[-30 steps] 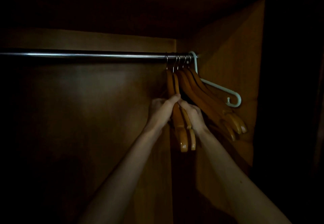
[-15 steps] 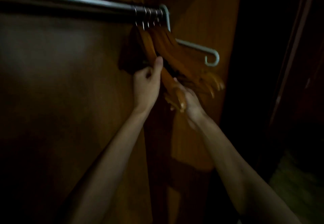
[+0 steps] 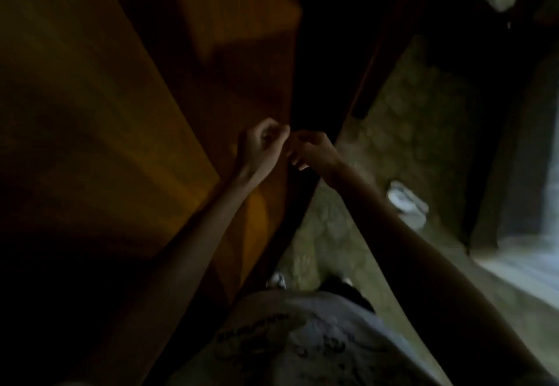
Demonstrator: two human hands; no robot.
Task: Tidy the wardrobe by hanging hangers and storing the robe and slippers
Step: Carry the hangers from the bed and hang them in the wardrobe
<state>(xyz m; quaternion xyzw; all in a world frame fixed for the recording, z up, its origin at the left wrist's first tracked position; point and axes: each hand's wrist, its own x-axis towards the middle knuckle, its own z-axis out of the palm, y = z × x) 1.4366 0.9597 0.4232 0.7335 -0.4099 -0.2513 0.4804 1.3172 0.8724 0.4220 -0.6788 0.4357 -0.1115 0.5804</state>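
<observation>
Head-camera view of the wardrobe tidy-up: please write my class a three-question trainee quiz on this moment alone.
1. True or false: the left hand and right hand are close together in front of the wardrobe's wooden panel.
2. Multiple choice: the pale slippers lie A) on the patterned carpet, B) in the right hand, C) on the person's shirt.
3. Fill in: both hands have loosely ____ fingers.

Key: 1 true; 2 A; 3 curled. Blur hides whether either hand holds anything.

Nothing legible — the dark print on the person's pale shirt (image 3: pixel 302 340) is too blurred to read.
</observation>
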